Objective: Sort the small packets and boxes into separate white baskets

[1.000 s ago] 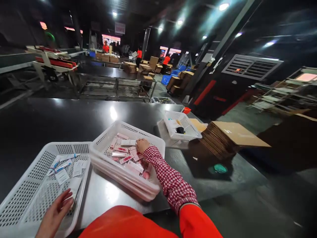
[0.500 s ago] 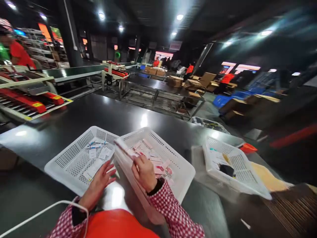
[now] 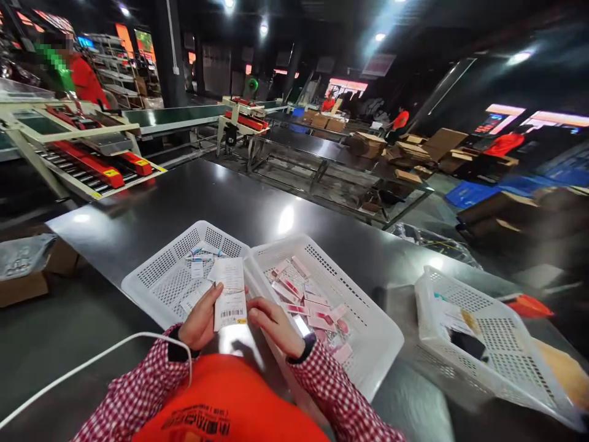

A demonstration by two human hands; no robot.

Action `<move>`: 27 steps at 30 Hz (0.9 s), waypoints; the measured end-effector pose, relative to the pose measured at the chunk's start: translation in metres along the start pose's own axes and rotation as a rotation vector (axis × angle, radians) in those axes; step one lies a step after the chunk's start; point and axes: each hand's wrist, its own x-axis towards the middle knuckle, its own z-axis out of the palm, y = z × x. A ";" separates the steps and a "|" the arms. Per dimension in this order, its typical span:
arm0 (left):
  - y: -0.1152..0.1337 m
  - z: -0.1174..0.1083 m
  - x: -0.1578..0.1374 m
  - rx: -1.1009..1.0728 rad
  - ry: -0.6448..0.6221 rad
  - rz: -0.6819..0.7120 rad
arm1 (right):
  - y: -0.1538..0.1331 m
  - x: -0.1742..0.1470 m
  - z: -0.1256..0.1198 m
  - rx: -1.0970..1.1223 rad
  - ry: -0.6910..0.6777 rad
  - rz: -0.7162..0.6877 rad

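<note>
Three white baskets sit on the dark tabletop [image 3: 151, 215]. The person in checked sleeves holds a paper slip [image 3: 229, 293] with a barcode upright between both hands, just above the gap between the two nearest baskets. The left hand [image 3: 201, 319] grips the slip's lower left edge, fingers [image 3: 212, 296] pinching it with the thumb in front. The right hand [image 3: 275, 325] is at the slip's lower right corner; its fingers are curled and close together, and from here it is hard to say whether they actually pinch the paper or only touch it.

Beneath the slip, the left basket [image 3: 159, 276] holds a few paper tags and small tubes. The middle basket [image 3: 363, 319], touching the left one, is strewn with pink boxes [image 3: 317, 307]. The right basket [image 3: 501, 350], well apart from them, holds papers and a dark object. A white cable [image 3: 92, 365] curves over the left sleeve. Across the room, another person in red [image 3: 85, 77] stands by a roller conveyor [image 3: 87, 162].
</note>
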 end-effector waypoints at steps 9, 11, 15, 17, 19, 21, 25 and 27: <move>-0.005 0.000 0.025 0.017 -0.084 0.054 | 0.027 0.009 0.007 0.590 -0.003 0.199; -0.002 -0.001 0.027 0.025 -0.073 0.080 | 0.029 0.009 0.005 0.612 -0.013 0.186; 0.003 -0.002 0.029 0.024 -0.014 0.023 | 0.034 0.009 0.005 0.626 -0.120 0.122; 0.004 -0.002 0.030 0.046 0.006 0.016 | 0.037 0.009 0.007 0.631 -0.142 0.116; 0.004 -0.003 0.030 0.097 -0.001 0.025 | 0.041 0.009 0.008 0.629 -0.169 0.101; 0.004 -0.005 0.030 0.150 -0.030 0.023 | 0.043 0.008 0.009 0.629 -0.199 0.084; 0.005 -0.010 0.028 0.193 -0.095 0.018 | 0.042 0.007 0.008 0.638 -0.197 0.096; 0.006 -0.011 0.026 0.174 -0.079 0.026 | 0.041 0.006 0.007 0.646 -0.202 0.090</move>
